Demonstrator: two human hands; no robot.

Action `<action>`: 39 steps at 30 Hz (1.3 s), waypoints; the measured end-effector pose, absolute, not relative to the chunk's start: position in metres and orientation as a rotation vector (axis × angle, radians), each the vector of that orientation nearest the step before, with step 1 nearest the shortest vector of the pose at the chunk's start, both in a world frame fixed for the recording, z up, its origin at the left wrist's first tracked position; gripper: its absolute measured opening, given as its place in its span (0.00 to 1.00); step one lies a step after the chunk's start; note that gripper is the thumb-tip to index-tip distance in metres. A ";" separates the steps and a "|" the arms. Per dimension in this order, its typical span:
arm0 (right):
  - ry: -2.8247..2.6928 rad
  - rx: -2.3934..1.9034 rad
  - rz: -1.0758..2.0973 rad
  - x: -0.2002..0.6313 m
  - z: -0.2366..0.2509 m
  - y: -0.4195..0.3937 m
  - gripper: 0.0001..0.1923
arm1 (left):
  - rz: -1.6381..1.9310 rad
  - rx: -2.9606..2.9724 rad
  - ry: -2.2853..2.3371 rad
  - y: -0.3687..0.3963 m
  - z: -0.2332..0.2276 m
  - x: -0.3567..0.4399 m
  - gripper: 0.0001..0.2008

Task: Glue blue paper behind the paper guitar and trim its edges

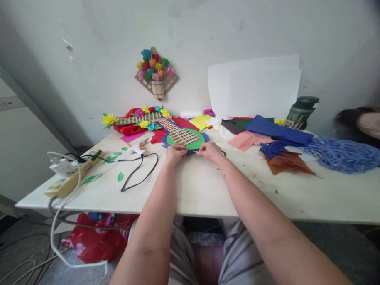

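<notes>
A guitar-shaped paper craft (171, 138) lies on the white table, with a green oval body on a blue backing and thin sticks and pale strings across it. My left hand (175, 154) has its fingers closed at the near edge of this craft. To its right, my right hand (211, 151) pinches at the same blue edge, and its fingertips are close to the left ones. What lies exactly between the fingertips is too small to make out. A white hot glue gun (136, 149) with a black cord rests left of the craft.
Behind lies a striped craft (136, 118) with paper flowers. Coloured paper sheets (277, 129), blue shredded strands (346, 153) and a dark green bottle (301, 113) are on the right. A power strip (74, 175) with cables sits at left, near green paper leaves (119, 176).
</notes>
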State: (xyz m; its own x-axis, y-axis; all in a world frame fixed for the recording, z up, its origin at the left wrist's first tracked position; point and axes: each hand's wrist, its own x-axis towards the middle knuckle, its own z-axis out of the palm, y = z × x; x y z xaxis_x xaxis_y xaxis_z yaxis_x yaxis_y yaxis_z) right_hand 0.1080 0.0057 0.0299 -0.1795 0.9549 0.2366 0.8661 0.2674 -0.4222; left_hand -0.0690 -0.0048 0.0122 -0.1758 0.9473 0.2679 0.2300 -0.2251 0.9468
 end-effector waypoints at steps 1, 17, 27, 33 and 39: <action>-2.096 -1.644 0.255 0.108 0.029 0.006 0.07 | 1.446 1.466 1.397 -0.004 0.011 -0.070 0.08; -2.067 -1.694 0.139 0.111 0.023 0.010 0.08 | 1.459 1.586 1.349 0.004 0.000 -0.077 0.11; -2.058 -1.689 0.307 0.135 0.032 0.009 0.07 | 1.441 1.588 1.342 0.008 -0.003 -0.080 0.10; -1.935 -1.663 0.638 0.145 0.033 0.014 0.13 | 1.468 1.589 1.316 0.007 -0.001 -0.080 0.11; -1.889 -1.783 0.647 0.121 0.040 0.019 0.28 | 1.502 1.557 1.300 0.003 0.002 -0.075 0.13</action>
State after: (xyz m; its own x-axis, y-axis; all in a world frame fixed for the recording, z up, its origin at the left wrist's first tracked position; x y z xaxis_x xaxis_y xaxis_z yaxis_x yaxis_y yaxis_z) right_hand 0.1210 0.0193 0.0404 -0.0536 0.9985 0.0117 0.7817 0.0493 -0.6217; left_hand -0.0750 0.0025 0.0020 -0.1243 0.9215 0.3679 0.2325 -0.3334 0.9136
